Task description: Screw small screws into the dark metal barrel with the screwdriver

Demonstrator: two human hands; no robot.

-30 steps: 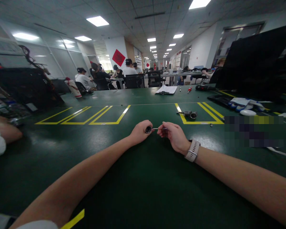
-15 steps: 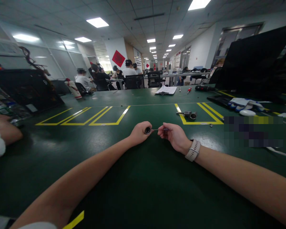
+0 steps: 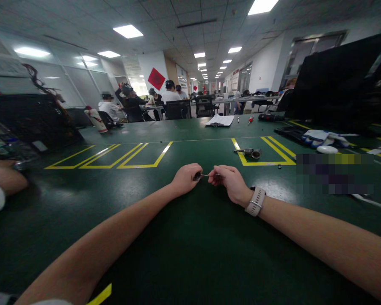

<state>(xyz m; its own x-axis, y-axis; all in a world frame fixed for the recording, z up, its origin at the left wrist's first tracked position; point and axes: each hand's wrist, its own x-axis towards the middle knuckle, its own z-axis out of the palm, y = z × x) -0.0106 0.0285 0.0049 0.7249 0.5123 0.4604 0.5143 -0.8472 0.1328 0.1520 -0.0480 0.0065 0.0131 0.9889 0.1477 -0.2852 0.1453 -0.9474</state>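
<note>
My left hand (image 3: pixel 186 180) is closed around a round metal part (image 3: pixel 197 176), whose dark hollow end faces me. My right hand (image 3: pixel 227 180) pinches a thin metal rod (image 3: pixel 205 175), the left end of which reaches the metal part; whether it is a screwdriver or a key I cannot tell. Most of the rod is hidden by the fingers. Beyond my right hand lies another metal part (image 3: pixel 252 153) with a shaft and a round hollow end, across a yellow tape line. A small metal piece (image 3: pixel 280 166) lies to its right.
Yellow tape frames (image 3: pixel 139 166) mark the green table (image 3: pixel 178 237). A clipboard with papers (image 3: pixel 220 120), a red screwdriver (image 3: pixel 250 120) and gloves (image 3: pixel 324 138) lie farther back. A black monitor (image 3: pixel 339 84) stands right. Another person's arm (image 3: pixel 8 180) rests at the left edge.
My right hand has moved slightly left, toward my left hand, and its fingers have curled more around the rod. The round part in my left hand has tilted a little.
</note>
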